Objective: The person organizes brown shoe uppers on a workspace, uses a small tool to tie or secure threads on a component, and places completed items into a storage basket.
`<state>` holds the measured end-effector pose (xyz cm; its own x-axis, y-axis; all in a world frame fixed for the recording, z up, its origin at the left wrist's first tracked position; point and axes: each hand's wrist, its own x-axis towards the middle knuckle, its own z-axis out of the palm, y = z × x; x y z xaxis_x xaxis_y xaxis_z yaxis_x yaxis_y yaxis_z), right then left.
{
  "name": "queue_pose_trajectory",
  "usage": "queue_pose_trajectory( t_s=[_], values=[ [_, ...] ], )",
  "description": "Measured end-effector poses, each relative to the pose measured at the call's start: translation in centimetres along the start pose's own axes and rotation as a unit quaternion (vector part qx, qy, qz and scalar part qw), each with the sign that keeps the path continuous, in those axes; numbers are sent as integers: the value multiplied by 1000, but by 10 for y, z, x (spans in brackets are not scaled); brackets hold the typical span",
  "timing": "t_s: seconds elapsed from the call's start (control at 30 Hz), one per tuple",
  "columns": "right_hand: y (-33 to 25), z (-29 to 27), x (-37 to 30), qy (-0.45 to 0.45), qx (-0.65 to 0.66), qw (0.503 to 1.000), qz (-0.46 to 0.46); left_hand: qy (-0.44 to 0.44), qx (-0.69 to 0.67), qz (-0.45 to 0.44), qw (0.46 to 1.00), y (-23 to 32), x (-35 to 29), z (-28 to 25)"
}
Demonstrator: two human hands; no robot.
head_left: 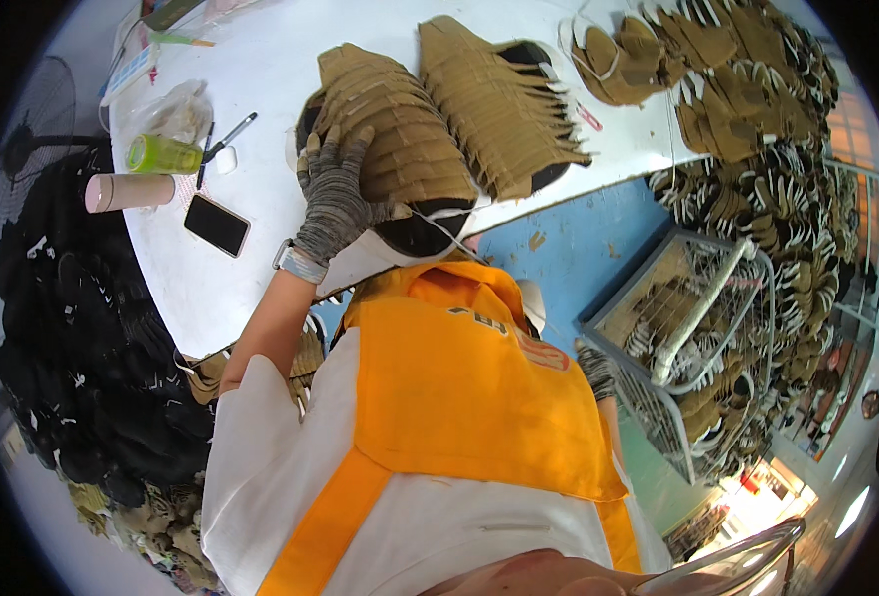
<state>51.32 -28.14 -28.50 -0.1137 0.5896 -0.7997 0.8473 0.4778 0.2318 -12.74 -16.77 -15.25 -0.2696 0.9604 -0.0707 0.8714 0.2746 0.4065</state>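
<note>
My left hand [338, 199], in a grey striped knit glove, lies with fingers spread on the near left side of a row of overlapping brown fabric pieces [390, 119]. They look like shoe uppers, with black material showing at the ends. Beside it on the right lies a second such row [494, 109], its right edge fanned out in strips. A white cord [439, 228] runs near my left thumb. My right hand [595, 370], also gloved, hangs low at my right side by a wire cart; the apron partly covers it and its grip is unclear.
On the white table [261, 308] are a phone [217, 225], pink cylinder [130, 193], green tumbler [164, 154] and pens [231, 134]. More brown pieces [718, 89] are piled far right. A metal wire cart [673, 298] stands right; a black heap [102, 348] lies left.
</note>
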Motion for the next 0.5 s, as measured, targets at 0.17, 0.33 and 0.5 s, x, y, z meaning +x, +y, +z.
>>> queue_pose_trajectory(
  t_s=[0.17,0.33,0.5],
  values=[
    [-97,-126,42,128,337,918,-167,61,-104,14,993,-26,25,-14],
    [-158,-203,48,187,479,807,-290,97,-125,24,987,-3,31,-8],
    [-173,-229,55,192,485,791,-321,74,-130,16,989,-5,32,-8]
  ],
)
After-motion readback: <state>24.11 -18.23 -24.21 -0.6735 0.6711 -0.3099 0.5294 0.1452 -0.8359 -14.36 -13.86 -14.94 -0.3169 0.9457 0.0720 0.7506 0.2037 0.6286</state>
